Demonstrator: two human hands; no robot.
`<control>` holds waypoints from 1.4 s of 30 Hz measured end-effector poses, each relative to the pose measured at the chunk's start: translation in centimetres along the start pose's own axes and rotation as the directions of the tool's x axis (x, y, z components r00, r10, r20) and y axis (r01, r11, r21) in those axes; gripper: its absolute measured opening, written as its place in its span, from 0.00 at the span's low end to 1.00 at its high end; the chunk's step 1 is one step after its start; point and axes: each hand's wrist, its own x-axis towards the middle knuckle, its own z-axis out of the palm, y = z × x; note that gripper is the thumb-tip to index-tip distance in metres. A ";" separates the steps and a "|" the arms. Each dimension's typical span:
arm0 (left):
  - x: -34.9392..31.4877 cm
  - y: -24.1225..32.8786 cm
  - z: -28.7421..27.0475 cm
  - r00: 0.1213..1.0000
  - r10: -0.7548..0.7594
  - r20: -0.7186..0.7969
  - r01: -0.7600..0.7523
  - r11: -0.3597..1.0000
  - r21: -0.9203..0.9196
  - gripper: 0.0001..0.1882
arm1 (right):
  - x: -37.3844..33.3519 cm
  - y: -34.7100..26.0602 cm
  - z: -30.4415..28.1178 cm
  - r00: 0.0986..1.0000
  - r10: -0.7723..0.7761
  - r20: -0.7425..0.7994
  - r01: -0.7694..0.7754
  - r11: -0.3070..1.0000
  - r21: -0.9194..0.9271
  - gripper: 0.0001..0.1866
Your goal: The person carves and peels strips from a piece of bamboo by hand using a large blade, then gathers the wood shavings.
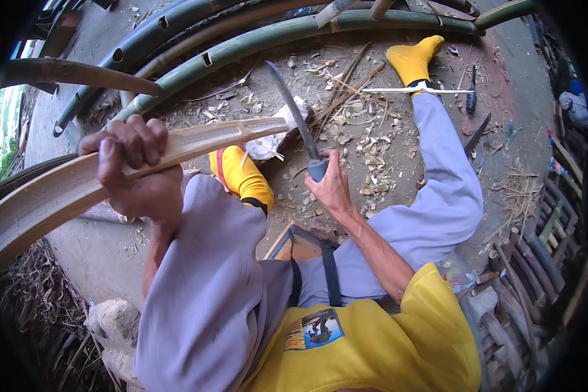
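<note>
My left hand (134,160) is closed around a long split bamboo piece (42,199), whose pale, hollowed face shows. The piece slants from the left edge up to a narrower end near the middle, over a pale stone (262,147). In my right hand (335,186) is a knife (293,108) with a long, slightly curved blade and a grey handle, its tip pointing up and away. The blade stands just right of the bamboo's narrow end; whether they touch I cannot tell. Part of the handle is hidden by my fingers.
Wood chips (375,166) litter the ground between my legs. Green bamboo poles (248,47) with cut holes lie across the far side. A second blade (478,132) and a dark-handled tool (471,95) lie by my right leg. Stacked sticks (532,274) stand at right.
</note>
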 end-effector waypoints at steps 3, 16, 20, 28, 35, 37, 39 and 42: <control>-1.3 -2.5 1.3 1.000 -0.006 0.004 0.006 1.000 -0.020 0.05 | 0.4 0.9 -1.3 0.997 -0.036 0.065 0.040 0.997 -0.066 0.25; -2.1 -2.6 3.7 0.997 0.075 -0.028 -0.072 0.994 0.077 0.06 | 3.4 -1.6 -1.0 0.974 -0.058 0.218 0.063 0.998 -0.016 0.24; -2.7 -2.6 3.1 0.999 0.043 0.011 -0.043 0.995 0.091 0.06 | 1.1 -4.7 -1.9 0.975 -0.219 0.035 0.212 0.967 0.142 0.22; -2.8 -2.0 3.2 0.999 0.038 -0.001 -0.038 0.994 0.103 0.04 | 1.4 -4.8 -1.4 0.965 -0.260 0.040 0.257 0.964 0.069 0.17; -2.7 -3.3 4.6 0.999 0.043 0.014 -0.044 0.994 0.099 0.09 | 3.6 -0.2 -0.1 0.994 -0.038 0.107 0.046 0.996 -0.075 0.21; -2.8 -2.7 3.8 0.995 0.095 -0.012 -0.093 0.986 0.139 0.09 | 4.1 -1.4 0.1 0.975 -0.008 0.224 0.038 0.991 -0.128 0.22; -2.8 -2.2 3.0 0.993 0.105 -0.046 -0.097 0.984 0.150 0.10 | 3.1 -4.0 -0.6 0.959 -0.039 0.281 0.043 0.999 -0.007 0.22; -3.6 -2.3 3.5 0.998 0.053 0.040 -0.057 0.990 0.130 0.03 | 3.1 -1.0 0.8 0.983 -0.047 0.179 0.067 0.992 -0.106 0.21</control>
